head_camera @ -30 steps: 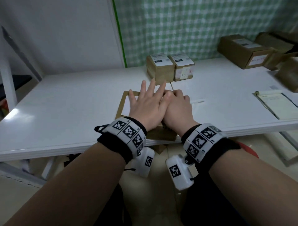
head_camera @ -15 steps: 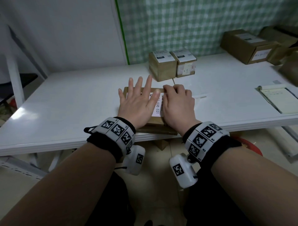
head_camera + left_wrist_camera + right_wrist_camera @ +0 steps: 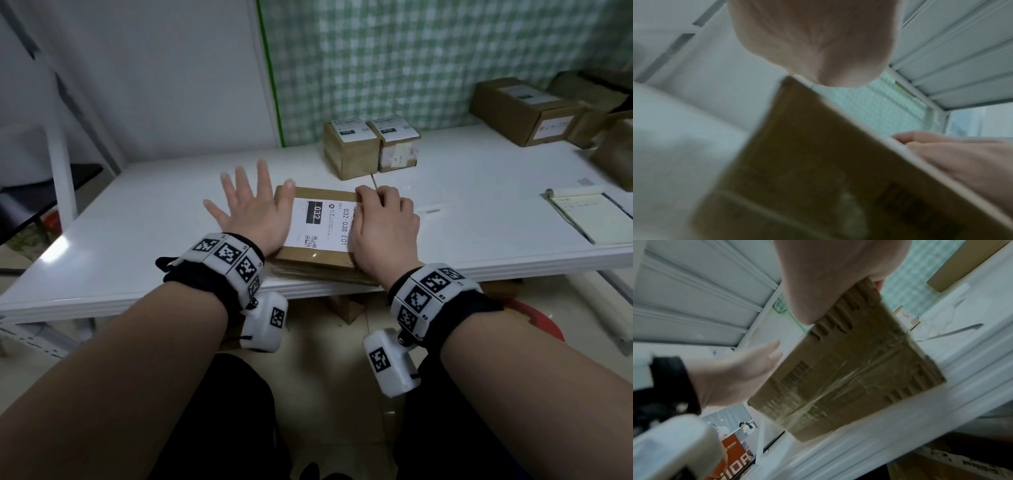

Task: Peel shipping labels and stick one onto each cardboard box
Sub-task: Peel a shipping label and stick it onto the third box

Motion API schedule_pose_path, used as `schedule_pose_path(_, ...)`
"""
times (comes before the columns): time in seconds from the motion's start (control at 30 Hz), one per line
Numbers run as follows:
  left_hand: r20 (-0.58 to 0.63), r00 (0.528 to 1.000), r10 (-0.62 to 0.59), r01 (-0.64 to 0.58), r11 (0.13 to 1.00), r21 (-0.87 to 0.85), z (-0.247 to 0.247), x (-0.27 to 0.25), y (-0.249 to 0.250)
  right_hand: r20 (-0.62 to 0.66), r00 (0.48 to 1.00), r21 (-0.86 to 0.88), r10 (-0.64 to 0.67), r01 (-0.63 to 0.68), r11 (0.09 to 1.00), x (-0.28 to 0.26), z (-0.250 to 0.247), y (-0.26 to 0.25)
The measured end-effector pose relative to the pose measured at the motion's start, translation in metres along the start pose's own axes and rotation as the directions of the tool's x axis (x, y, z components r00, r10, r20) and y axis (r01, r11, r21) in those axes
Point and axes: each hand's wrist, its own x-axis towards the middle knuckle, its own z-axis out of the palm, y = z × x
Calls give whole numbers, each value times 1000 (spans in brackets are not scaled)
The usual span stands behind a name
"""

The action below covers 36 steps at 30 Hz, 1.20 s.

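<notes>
Cardboard box (image 3: 317, 257) lies flat at the bench's (image 3: 137, 219) near edge, its white label (image 3: 320, 221) running lengthwise away from me. My left hand (image 3: 251, 209) rests spread on the box's left edge; my right hand (image 3: 385, 226) curls over its right edge, pressing the label.

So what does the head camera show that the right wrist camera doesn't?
Only the head view shows the printed face of the shipping label on top of the flat cardboard box, plus two small labelled boxes behind it and a notepad to the right. Only the right wrist view shows the box's taped side with a printed barcode, and an orange sign below the table. Both show the left hand spread open at the box's left edge, the right hand on the box, and the white table.
</notes>
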Motion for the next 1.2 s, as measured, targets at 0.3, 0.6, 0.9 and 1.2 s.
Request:
schedule_pose_path(0.3, 32, 829, 558, -555, 829, -71, 31, -21, 89, 0, 1000, 33, 27, -27, 999, -12, -2, 4)
schedule_pose_path(0.6, -79, 842, 533, -534, 845, 9, 37, -16, 67, -59, 996, 100, -60, 65, 993, -12, 8, 8)
schedule_pose_path(0.9, -111, 905, 411, -409, 912, 44, 26, 1, 35, -109, 993, 111, -42, 54, 992, -13, 7, 4)
schedule_pose_path(1.2, -86, 965, 248, -252, 967, -30, 17, 8, -8, -42, 999, 54, -20, 22, 998, -9, 1, 0)
